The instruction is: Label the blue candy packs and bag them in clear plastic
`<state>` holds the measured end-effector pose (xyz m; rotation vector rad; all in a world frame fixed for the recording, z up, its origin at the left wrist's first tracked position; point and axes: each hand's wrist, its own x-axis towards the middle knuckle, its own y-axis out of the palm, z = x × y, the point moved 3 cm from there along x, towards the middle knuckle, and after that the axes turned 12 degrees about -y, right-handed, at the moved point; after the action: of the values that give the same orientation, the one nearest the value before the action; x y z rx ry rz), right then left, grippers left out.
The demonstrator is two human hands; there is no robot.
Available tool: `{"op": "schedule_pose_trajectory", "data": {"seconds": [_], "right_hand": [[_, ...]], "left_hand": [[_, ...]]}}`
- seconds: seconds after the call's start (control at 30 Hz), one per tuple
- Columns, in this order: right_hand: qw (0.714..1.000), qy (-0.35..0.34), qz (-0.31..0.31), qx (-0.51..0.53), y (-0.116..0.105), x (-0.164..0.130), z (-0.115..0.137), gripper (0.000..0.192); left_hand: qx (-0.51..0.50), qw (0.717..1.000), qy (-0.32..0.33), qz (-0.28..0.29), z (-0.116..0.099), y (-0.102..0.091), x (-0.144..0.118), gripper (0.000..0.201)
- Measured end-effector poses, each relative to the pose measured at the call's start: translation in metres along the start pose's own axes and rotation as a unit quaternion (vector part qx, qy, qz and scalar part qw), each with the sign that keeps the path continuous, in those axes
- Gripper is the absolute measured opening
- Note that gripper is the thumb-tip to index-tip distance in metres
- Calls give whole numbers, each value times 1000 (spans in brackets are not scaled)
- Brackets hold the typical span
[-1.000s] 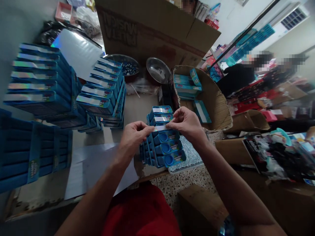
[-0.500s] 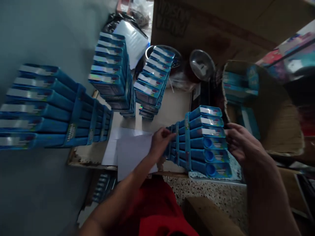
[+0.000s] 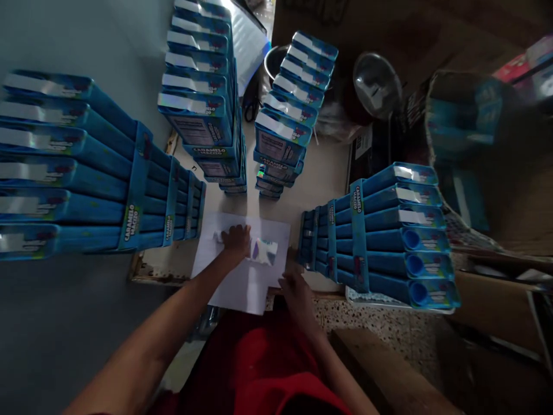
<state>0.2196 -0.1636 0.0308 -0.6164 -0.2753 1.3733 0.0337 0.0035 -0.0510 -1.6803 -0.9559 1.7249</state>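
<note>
Sticker sheet [image 3: 242, 262] lies flat on the surface [image 3: 322, 173], and both hands have left the stack of blue boxes [image 3: 389, 230] they worked on a second ago. The left hand [image 3: 237, 241] now presses fingertips onto shiny stickers [image 3: 264, 252] there. The right hand [image 3: 296, 291], just beside, rests on the sheet's edge; I cannot tell its grip.

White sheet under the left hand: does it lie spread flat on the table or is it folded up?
Spread flat. The white sheet lies open on the table, the left hand pressing on it beside a shiny sticker strip.
</note>
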Motion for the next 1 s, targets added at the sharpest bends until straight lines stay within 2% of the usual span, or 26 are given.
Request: {"op": "schedule_pose_trajectory", "data": {"seconds": [0.07,0.13,0.27,0.4,0.5,0.6,0.73,0.9,1.0], "right_hand": [[999,-19,10,-35,21,17,-4,14],[990,-68,37,-114,36,38,-3,20],[936,-150,123,-292,64,73,-2,33],[910,-168,194,-325,92,91,-13,29],[911,-171,198,-318,106,94,-20,33],[915,-170,190,-312,113,94,-20,38],[921,-191,165,-296,116,91,-15,49],[913,-240,176,-278,115,79,-14,56],[911,-256,182,-266,110,65,-14,50]], "left_hand": [[17,999,-25,-20,2,13,-12,88],[25,998,-36,-40,7,19,-19,84],[28,998,42,-49,13,15,-15,63],[4,996,92,4,17,14,4,39],[-30,994,96,52,22,14,14,23],[-71,987,112,91,28,7,16,20],[-123,972,150,130,32,-5,14,26],[-162,965,149,140,38,-8,13,27],[-164,969,129,133,45,-9,12,28]]}}
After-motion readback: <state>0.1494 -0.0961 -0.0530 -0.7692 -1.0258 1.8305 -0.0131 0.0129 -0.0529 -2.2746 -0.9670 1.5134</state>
